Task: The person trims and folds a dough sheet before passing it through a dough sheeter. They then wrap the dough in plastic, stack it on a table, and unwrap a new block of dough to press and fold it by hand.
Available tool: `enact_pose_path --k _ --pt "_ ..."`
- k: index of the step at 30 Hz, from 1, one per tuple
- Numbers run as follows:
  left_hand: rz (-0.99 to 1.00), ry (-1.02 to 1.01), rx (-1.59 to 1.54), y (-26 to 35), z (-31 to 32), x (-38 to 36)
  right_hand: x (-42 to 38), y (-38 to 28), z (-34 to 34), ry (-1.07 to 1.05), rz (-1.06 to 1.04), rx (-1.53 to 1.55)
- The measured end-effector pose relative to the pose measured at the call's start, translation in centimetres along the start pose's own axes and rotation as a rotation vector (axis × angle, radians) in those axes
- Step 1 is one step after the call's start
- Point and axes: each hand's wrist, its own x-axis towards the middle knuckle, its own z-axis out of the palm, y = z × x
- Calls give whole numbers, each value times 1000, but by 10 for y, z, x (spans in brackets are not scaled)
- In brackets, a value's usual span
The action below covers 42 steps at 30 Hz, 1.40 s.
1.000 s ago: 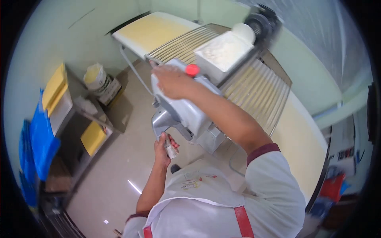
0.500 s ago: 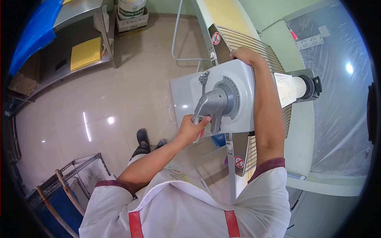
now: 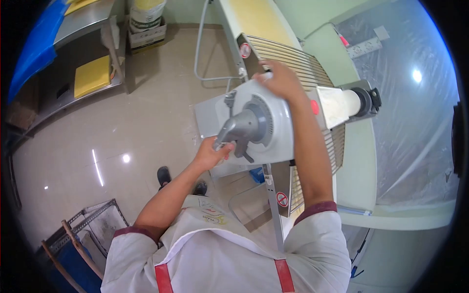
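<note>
The left hand (image 3: 210,154) has its grip closed around the free end of a cranked metal lever handle (image 3: 238,124), which belongs to a dough sheeter; the fingers wrap the far side, with the thumb lying near the bend. Holding it at this outer end probably gives good leverage, since the handle's pivot, a hub with a graduated dial (image 3: 265,122), sits well to the right of that grip. The handle's long axis slopes from the hub down and leftward into the palm, so its free end points away from the white housing (image 3: 281,146) and toward the person's left. A shorter release lever (image 3: 243,150) hangs just right of the grip, seemingly placed to be within its reach. The right hand (image 3: 281,80) rests over the housing's far top edge, above and right of the left grip, perhaps to brace the machine; its fingertips are partly hidden, so I cannot tell whether they clamp the edge. Just beyond that hand lies 1 barred guard (image 3: 293,56), with the conveyor belt (image 3: 251,14) running on farther from it. A red button (image 3: 314,107) and a white flour tray (image 3: 332,113) sit to the right of both hands, past the right forearm.
</note>
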Motion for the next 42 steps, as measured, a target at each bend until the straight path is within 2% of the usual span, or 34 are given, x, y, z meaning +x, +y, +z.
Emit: enact_pose_path --k 2,7,11,15,18,19,22,23,26,28,30,32,34,36,40,42 --pt "-15 30 26 -19 -2 3 -28 -1 6 122 -160 -126" --pt "-76 168 20 -9 9 0 -100 -10 5 280 -203 -81" --pt "-96 246 78 -4 14 0 -155 -1 2 326 -236 92" --pt "-71 299 91 -2 22 -1 -205 15 17 422 -44 105" --pt "-66 316 107 -5 21 1 -225 38 55 661 -36 382" --pt "-69 317 116 -7 20 0 -230 42 61 683 -17 332" --pt "-59 333 146 -5 22 0 -229 45 70 787 50 678" --pt "-60 327 146 -5 22 0 -225 50 76 866 40 686" --pt "-50 320 140 -7 20 0 -222 48 89 847 162 1212" --pt "-35 328 134 -6 21 -1 -224 54 104 868 334 1177" --pt "-58 246 63 -10 15 -1 -225 59 118 868 497 1147" --pt "-43 176 17 -12 9 -5 -220 59 123 975 608 1202" --pt "-64 190 46 -13 9 -6 -217 71 143 1105 674 1288" --pt "-116 222 83 -9 13 -4 -219 64 123 1010 589 1260" --pt "-201 187 210 1 11 -1 -211 40 99 1056 692 1335" --pt "-132 189 273 -4 7 3 -205 30 93 1113 730 1320"
